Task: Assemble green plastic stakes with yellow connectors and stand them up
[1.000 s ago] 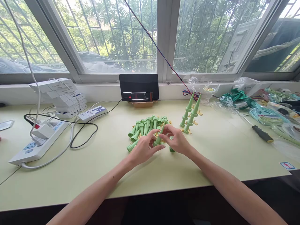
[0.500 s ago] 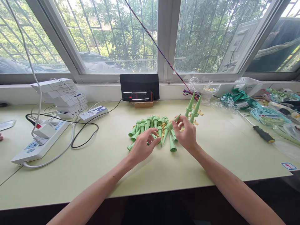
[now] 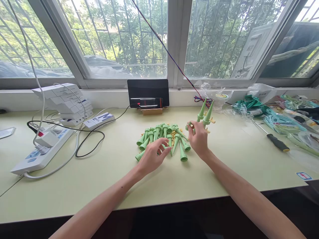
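My right hand (image 3: pixel 199 137) is closed on a green plastic watering spike (image 3: pixel 188 126); only its end shows at the fingertips, and the rest is hidden by the hand. Just behind that hand, two green spikes with yellow valves (image 3: pixel 207 114) stand point up. My left hand (image 3: pixel 155 154) hovers at the front of a pile of green spikes (image 3: pixel 157 130), its thumb and fingers bent but apart, with nothing visibly held. Small yellow valves (image 3: pixel 173 135) lie among the pile. One loose spike (image 3: pixel 183 153) lies between my hands with its wide end toward me.
A phone (image 3: pixel 151 103) leans on a tablet (image 3: pixel 147 87) at the window. To the left are a power strip (image 3: pixel 42 159), cables and stacked white boxes (image 3: pixel 62 101). On the right lie a screwdriver (image 3: pixel 277 142) and plastic-wrapped items (image 3: pixel 281 121).
My right hand has drawn the green spike away from the pile, up and to the right, and its tip has turned out of sight. My left hand has barely moved.
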`<action>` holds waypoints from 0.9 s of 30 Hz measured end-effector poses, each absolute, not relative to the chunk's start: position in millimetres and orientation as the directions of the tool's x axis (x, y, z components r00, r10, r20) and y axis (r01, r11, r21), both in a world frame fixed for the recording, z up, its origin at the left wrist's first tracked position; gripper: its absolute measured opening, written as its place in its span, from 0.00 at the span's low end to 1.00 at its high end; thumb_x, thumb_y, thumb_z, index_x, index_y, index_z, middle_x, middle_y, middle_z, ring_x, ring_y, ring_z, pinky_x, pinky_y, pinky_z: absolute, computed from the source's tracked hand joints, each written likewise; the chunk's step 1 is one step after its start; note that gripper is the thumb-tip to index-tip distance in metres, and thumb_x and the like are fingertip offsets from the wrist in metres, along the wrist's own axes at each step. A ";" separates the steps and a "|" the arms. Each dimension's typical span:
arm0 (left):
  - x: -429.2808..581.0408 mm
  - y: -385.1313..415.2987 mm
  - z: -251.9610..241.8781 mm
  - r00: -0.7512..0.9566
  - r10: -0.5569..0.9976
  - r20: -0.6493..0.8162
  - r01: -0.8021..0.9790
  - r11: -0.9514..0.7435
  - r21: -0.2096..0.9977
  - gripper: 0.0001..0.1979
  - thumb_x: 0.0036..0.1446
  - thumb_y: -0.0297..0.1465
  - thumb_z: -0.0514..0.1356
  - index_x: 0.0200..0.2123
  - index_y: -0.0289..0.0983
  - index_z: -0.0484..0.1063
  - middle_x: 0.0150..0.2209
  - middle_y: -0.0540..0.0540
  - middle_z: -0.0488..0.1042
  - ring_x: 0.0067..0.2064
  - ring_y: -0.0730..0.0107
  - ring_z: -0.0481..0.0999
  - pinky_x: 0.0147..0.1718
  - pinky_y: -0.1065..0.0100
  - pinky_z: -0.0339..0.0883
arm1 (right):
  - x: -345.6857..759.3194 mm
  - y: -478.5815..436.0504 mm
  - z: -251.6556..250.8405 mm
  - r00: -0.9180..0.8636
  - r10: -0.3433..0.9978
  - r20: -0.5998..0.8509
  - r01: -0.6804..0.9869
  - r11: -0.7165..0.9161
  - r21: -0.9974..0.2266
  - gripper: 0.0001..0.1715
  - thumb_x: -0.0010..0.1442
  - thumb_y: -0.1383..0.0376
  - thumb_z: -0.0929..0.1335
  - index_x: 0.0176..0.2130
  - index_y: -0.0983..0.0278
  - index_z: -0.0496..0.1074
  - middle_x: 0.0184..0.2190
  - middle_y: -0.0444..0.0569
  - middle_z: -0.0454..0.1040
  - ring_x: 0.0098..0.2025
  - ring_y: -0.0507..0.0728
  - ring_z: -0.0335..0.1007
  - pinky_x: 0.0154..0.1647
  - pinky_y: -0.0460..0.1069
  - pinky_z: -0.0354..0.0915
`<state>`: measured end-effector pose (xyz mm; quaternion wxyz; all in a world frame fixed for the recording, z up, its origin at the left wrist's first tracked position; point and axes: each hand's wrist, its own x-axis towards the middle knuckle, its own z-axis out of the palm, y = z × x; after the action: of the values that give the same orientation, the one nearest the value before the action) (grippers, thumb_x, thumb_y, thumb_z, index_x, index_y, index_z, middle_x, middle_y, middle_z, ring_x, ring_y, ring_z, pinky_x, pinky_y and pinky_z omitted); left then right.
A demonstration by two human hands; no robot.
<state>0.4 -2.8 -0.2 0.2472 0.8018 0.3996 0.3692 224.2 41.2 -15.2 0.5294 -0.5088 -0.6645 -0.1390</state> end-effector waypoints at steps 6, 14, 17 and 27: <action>1.7 -4.7 -2.4 0.416 0.810 0.414 0.460 -0.580 0.672 0.11 0.64 0.36 0.56 0.47 0.38 0.69 0.39 0.46 0.77 0.33 0.71 0.77 0.30 0.69 0.72 | 205.9 21.1 -7.8 0.055 0.550 0.833 0.739 0.538 -0.404 0.09 0.70 0.64 0.60 0.46 0.62 0.67 0.41 0.54 0.75 0.39 0.58 0.71 0.39 0.52 0.68; 3.6 -4.8 -5.0 0.389 0.809 0.441 0.470 -0.586 0.660 0.08 0.63 0.34 0.55 0.44 0.39 0.70 0.34 0.47 0.76 0.32 0.71 0.76 0.29 0.69 0.72 | 184.4 16.5 22.9 -0.182 0.580 0.794 0.734 0.617 -0.282 0.14 0.70 0.66 0.58 0.53 0.60 0.63 0.39 0.53 0.74 0.39 0.58 0.71 0.38 0.51 0.66; 2.9 -4.4 -6.1 0.402 0.803 0.440 0.468 -0.593 0.655 0.09 0.63 0.33 0.55 0.45 0.39 0.69 0.35 0.47 0.77 0.32 0.71 0.76 0.28 0.70 0.71 | 194.8 52.4 29.4 -0.096 0.687 0.720 0.823 0.462 -0.330 0.20 0.68 0.69 0.59 0.59 0.65 0.58 0.35 0.52 0.73 0.33 0.57 0.70 0.34 0.49 0.63; 1.9 -6.7 -5.1 0.403 0.793 0.457 0.446 -0.606 0.658 0.09 0.63 0.32 0.54 0.44 0.38 0.70 0.34 0.47 0.76 0.31 0.71 0.74 0.27 0.70 0.68 | 208.4 107.3 57.7 -0.012 0.938 0.346 0.972 0.092 -0.215 0.11 0.58 0.79 0.63 0.38 0.69 0.71 0.28 0.55 0.70 0.27 0.57 0.68 0.27 0.49 0.57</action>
<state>1.9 -6.7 -5.1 0.2228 0.8073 0.3836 0.3892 208.4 107.3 57.7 0.2040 -0.6725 -0.7102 -0.0417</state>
